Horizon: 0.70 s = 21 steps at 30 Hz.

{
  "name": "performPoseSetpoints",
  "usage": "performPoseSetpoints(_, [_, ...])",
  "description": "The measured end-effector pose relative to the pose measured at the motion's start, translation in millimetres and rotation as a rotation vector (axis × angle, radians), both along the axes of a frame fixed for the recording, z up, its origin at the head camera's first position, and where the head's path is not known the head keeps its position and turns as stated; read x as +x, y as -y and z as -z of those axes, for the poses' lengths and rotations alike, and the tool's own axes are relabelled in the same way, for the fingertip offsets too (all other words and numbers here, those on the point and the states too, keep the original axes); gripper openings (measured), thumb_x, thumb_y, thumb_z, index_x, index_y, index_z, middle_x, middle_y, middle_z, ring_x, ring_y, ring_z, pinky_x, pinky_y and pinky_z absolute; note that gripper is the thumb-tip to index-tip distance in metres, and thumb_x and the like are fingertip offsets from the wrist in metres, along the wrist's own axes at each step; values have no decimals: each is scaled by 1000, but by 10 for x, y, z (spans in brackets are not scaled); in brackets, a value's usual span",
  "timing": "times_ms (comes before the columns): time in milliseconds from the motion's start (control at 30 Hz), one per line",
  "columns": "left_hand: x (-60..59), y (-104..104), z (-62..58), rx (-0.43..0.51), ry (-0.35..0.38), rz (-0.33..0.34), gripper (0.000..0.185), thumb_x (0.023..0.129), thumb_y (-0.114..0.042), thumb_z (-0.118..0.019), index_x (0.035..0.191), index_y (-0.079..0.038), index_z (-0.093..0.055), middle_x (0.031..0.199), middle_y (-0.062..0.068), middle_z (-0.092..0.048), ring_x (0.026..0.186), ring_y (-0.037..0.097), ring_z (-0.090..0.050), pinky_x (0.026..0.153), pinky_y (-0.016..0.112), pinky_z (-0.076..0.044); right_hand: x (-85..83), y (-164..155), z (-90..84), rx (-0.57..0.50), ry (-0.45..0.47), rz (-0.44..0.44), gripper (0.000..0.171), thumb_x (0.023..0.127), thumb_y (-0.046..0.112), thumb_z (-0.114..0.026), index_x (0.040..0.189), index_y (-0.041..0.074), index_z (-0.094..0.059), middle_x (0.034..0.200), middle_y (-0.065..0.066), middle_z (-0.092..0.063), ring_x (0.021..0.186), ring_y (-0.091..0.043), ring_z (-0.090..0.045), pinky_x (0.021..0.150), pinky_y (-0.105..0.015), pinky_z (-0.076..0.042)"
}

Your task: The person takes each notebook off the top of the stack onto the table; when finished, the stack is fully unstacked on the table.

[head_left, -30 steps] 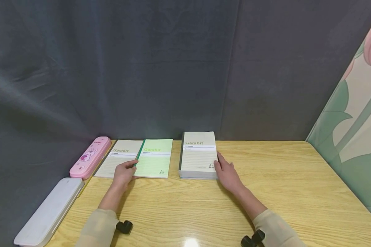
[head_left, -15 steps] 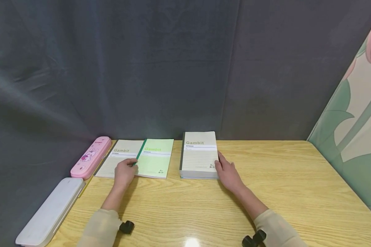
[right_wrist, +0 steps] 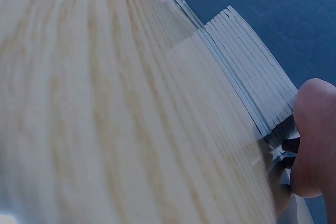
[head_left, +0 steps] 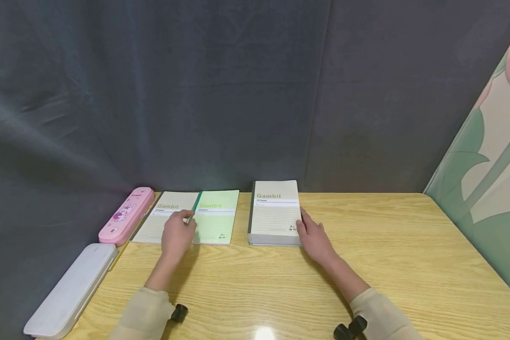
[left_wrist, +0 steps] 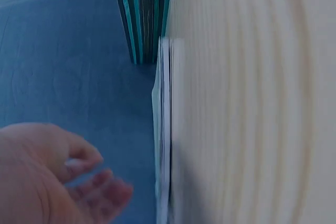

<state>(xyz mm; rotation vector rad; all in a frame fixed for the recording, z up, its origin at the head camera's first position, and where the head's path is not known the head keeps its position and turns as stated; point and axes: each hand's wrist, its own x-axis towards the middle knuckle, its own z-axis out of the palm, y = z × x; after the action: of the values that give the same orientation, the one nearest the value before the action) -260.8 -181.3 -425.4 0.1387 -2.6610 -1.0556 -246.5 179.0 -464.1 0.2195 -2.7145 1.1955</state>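
Observation:
My left hand (head_left: pixel 179 234) hovers over the join between a grey-spined notebook (head_left: pixel 152 231) and a green notebook (head_left: pixel 216 226), which lie side by side. In the left wrist view its loosely bent fingers (left_wrist: pixel 107 195) hold nothing and stay apart from the notebook edges (left_wrist: pixel 164 124). A tall, neat stack of notebooks (head_left: pixel 274 219) with a pale Gambit cover on top stands right of them. My right hand (head_left: pixel 316 240) rests against the stack's right side, its thumb by the near right corner. In the right wrist view the fingers are partly hidden beside the stack's page edges (right_wrist: pixel 252 66).
A pink pencil case (head_left: pixel 126 215) with a rabbit picture and a white case (head_left: pixel 72 293) lie along the table's left edge. Something thin and yellow (head_left: pixel 120 255) shows beside them. A dark curtain (head_left: pixel 238 94) hangs behind the wooden table (head_left: pixel 246 288).
My left hand has come away from the green notebook's left edge, rising slightly and shifting right over it. The right hand stays at the stack, and the notebooks lie nearly as before.

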Motion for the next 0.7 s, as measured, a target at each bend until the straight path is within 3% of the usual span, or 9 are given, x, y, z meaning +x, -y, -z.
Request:
performPoseSetpoints(133, [-35, -258, 93, 246, -42, 185, 30, 98, -9, -63, 126, 1, -66, 126, 19, -65, 110, 33, -64, 87, 43, -56, -2, -11, 2, -14, 10, 1, 54, 112, 24, -32, 158, -4, -26, 157, -22, -36, 143, -42, -35, 117, -69, -5])
performPoseSetpoints(200, [-46, -410, 155, 370, -12, 271, 33, 99, -10, -63, 131, 2, -63, 132, 21, -62, 117, 34, -63, 92, 42, -56, -7, -16, 6, -21, 21, -4, 54, 112, 24, -31, 158, -4, -25, 157, -22, -36, 143, -42, -35, 117, -68, -3])
performPoseSetpoints(300, [-52, -634, 222, 482, 61, 377, 41, 102, -11, -60, 140, 4, -55, 142, 23, -54, 127, 37, -56, 98, 44, -54, -10, -19, 14, -26, 30, -9, 54, 112, 23, -30, 158, -5, -25, 157, -22, -36, 143, -42, -35, 118, -67, -3])
performPoseSetpoints(433, [-54, -891, 235, 511, 159, 440, 54, 105, -21, -56, 152, 2, -41, 153, 22, -43, 139, 38, -44, 106, 45, -47, -3, -27, 12, -28, 21, -11, 54, 112, 23, -30, 157, -6, -25, 157, -24, -36, 143, -43, -35, 118, -67, -3])
performPoseSetpoints(567, [-47, -1049, 226, 470, 247, 474, 65, 106, -31, -54, 157, 2, -30, 157, 23, -36, 144, 38, -37, 112, 48, -40, -2, -26, 13, -27, 19, -16, 55, 112, 25, -31, 157, -7, -25, 157, -24, -34, 143, -44, -34, 117, -68, -2])
performPoseSetpoints(700, [-27, -1104, 212, 438, 271, 510, 65, 107, -27, -52, 157, 4, -26, 157, 24, -35, 143, 39, -36, 115, 50, -35, -18, -3, 20, -23, 17, -25, 56, 112, 25, -33, 156, -8, -25, 154, -26, -38, 141, -44, -36, 119, -65, -6])
